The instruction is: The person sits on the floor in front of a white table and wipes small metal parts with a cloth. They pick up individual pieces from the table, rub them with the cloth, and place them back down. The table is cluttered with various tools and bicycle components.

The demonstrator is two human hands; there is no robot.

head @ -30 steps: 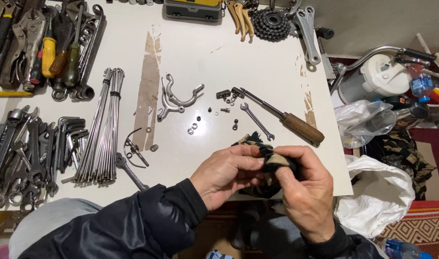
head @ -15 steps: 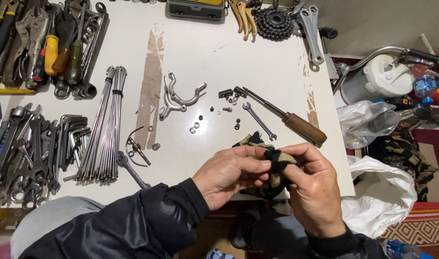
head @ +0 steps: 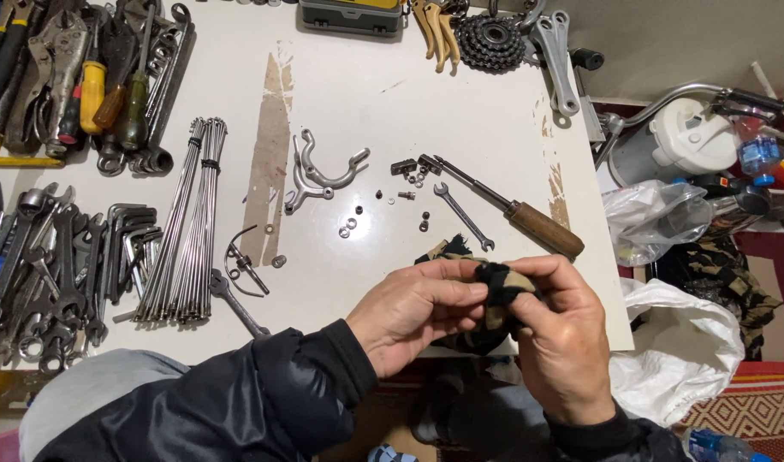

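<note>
Head view shows the left hand and the right hand both pinched shut on a black and tan cloth, squeezed between their fingertips. They hold it just over the near edge of the white counter, close to a small wrench and a wooden-handled screwdriver.

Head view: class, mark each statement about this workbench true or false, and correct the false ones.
1. Both hands grip a dark rag. True.
2. The wooden-handled screwdriver lies in the left hand. False: it lies on the white table, untouched.
3. A bundle of spokes lies left of the brake arms. True.
4. The cog cluster sits at the near edge beside the right hand. False: it sits at the far edge.
</note>
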